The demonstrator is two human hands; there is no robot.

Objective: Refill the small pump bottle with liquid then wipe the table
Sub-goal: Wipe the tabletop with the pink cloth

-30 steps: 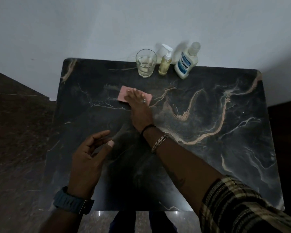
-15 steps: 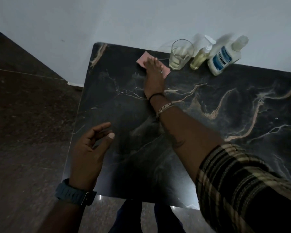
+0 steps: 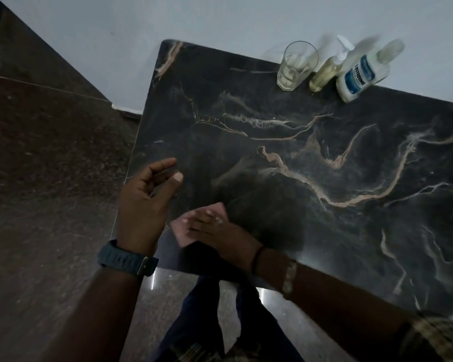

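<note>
The right hand [image 3: 215,231] is lying palm-down with its fingers spread flat on a pink cloth [image 3: 191,226], pressing it against the dark marble table [image 3: 324,205] close to the table's near edge and toward its left corner; it is not gripping the cloth, only holding it down, and both hand and cloth are showing blurred. The left hand [image 3: 147,202] is hovering just to the left of the cloth, over the table's left edge, with its fingers loosely curled and the thumb apart from them, holding nothing. A dark watch [image 3: 126,259] is sitting on the left wrist, and a beaded bracelet [image 3: 289,275] and a thin dark band are sitting on the right wrist, with a plaid sleeve [image 3: 434,338] further up the arm. Along the table's far edge, by the pale wall [image 3: 220,22], a clear glass [image 3: 296,65] is standing leftmost, the small pump bottle [image 3: 327,69] with yellowish liquid is standing just beside it, and a larger Listerine bottle [image 3: 361,74] is standing just to the right of that, well apart from the cloth.
</note>
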